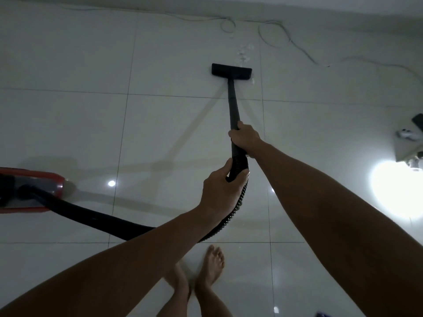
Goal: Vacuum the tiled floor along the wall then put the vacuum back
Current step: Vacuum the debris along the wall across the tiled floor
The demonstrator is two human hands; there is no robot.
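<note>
While our right hand (245, 138) and left hand (220, 188) both grip the wand (233, 106), its floor head (231, 70) lies up-frame, nearest the right hand, short of the wall (297, 5).

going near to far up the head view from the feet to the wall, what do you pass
bare feet → left hand on the hose cuff → right hand on the wand → black floor nozzle → white scraps → loose white cable by the wall
</note>
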